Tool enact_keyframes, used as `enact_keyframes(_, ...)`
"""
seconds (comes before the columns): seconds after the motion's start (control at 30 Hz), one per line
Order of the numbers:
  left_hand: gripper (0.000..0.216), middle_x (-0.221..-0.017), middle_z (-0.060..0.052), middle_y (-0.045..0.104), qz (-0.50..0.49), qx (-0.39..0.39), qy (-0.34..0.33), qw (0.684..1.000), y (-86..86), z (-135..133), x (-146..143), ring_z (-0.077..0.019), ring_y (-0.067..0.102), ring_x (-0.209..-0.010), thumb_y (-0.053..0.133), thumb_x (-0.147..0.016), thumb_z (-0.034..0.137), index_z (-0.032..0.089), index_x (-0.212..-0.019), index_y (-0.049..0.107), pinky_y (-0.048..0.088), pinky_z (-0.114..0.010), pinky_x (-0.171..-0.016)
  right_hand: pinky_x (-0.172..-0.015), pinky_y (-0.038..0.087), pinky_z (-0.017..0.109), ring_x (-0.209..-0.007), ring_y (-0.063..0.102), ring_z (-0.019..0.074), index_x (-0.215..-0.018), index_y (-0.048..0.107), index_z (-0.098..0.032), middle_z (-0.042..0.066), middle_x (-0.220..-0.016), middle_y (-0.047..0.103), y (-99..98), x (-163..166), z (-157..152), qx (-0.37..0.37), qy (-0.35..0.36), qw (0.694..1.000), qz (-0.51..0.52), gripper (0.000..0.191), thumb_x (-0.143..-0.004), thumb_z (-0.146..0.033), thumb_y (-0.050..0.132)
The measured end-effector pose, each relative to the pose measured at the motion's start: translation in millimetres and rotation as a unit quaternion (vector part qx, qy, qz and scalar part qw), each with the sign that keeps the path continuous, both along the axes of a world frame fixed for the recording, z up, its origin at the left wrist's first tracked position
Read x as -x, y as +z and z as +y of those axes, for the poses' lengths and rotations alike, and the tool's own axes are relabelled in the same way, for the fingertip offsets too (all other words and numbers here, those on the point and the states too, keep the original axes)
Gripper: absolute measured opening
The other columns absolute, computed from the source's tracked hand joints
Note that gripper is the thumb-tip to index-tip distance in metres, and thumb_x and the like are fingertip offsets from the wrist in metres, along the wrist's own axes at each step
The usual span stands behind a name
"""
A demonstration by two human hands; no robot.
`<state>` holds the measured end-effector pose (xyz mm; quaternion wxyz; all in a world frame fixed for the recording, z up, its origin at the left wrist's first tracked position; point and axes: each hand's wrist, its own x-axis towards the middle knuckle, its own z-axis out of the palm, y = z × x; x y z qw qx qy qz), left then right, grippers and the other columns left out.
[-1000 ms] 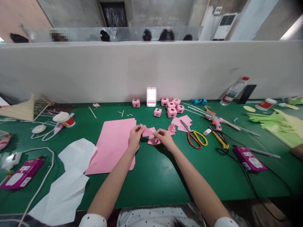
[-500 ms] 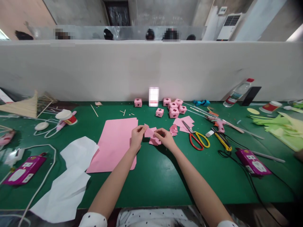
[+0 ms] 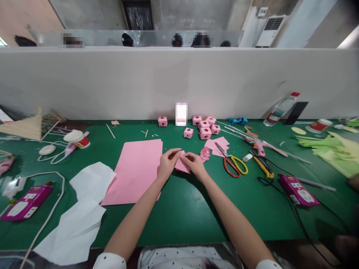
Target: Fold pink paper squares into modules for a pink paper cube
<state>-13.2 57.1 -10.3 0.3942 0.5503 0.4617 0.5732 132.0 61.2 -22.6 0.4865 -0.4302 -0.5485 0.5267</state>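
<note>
Both my hands meet over the green table on a small folded piece of pink paper. My left hand pinches its left side with the fingers curled. The right side is held by my right hand, thumb and fingers pressed together. A stack of large pink sheets lies just left of my left hand. A crumpled pink scrap sits right of my right hand. Several finished pink paper cubes stand behind, near the white partition.
Red and yellow scissors, a yellow cutter and a pink glue gun lie to the right. Purple power strips sit at both sides with cables. White paper lies front left, green paper far right.
My hands have drawn closer together and folded the pink piece smaller; its raised left tip is now pressed down between my fingers.
</note>
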Motion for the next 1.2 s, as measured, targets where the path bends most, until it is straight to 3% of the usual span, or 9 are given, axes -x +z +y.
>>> enact_keyframes(0.2,0.032,-0.115,-0.009,0.070,0.018,-0.009,-0.038,0.999,-2.3,-7.5,-6.9,-0.0220,0.063,-0.107,0.062,-0.087,0.039,0.021,-0.111,0.073,0.049,-0.032,-0.092,-0.048,0.036,0.023,-0.053,0.044,0.0098,-0.075,0.064,-0.019,-0.002,-0.062,0.056,5.3,-1.9,-0.4,0.022,-0.028,0.999,0.017,0.043,-0.068,-0.061,0.072)
enact_keyframes(0.5,0.044,-0.142,-0.009,0.054,0.044,-0.005,-0.113,0.993,-7.8,-12.3,-13.8,-0.0222,0.049,-0.132,0.055,-0.091,0.032,0.022,-0.134,0.058,0.034,-0.039,-0.113,-0.050,0.037,0.024,-0.053,0.046,0.0110,-0.076,0.064,-0.019,-0.002,-0.060,0.056,5.8,-5.1,0.7,0.029,-0.082,0.996,0.033,0.045,-0.066,-0.062,0.072)
enact_keyframes(0.7,0.044,-0.141,-0.008,0.055,0.053,0.001,-0.117,0.992,-8.6,-13.9,-10.5,-0.0227,0.052,-0.129,0.054,-0.091,0.034,0.022,-0.133,0.059,0.039,-0.036,-0.109,-0.057,0.041,0.025,-0.060,0.051,0.0121,-0.077,0.066,-0.019,-0.001,-0.069,0.062,1.7,-8.0,2.2,0.026,-0.091,0.993,0.063,0.038,-0.069,-0.055,0.074)
enact_keyframes(0.93,0.038,-0.131,-0.009,0.064,0.043,0.018,-0.087,0.995,-7.9,-15.8,-8.3,-0.0234,0.060,-0.117,0.058,-0.089,0.035,0.022,-0.124,0.066,0.045,-0.036,-0.101,-0.062,0.046,0.027,-0.067,0.055,0.0162,-0.077,0.066,-0.020,0.002,-0.074,0.065,1.6,-8.4,4.3,0.028,-0.112,0.992,0.043,0.041,-0.067,-0.059,0.073)
enact_keyframes(1.2,0.037,-0.130,-0.007,0.064,0.059,0.008,-0.079,0.995,-8.5,-20.4,-7.5,-0.0230,0.060,-0.117,0.059,-0.088,0.033,0.023,-0.124,0.066,0.048,-0.034,-0.097,-0.065,0.048,0.029,-0.070,0.058,0.0179,-0.078,0.066,-0.020,0.004,-0.078,0.068,-0.5,-8.1,4.0,0.024,-0.114,0.992,0.038,0.042,-0.068,-0.060,0.072)
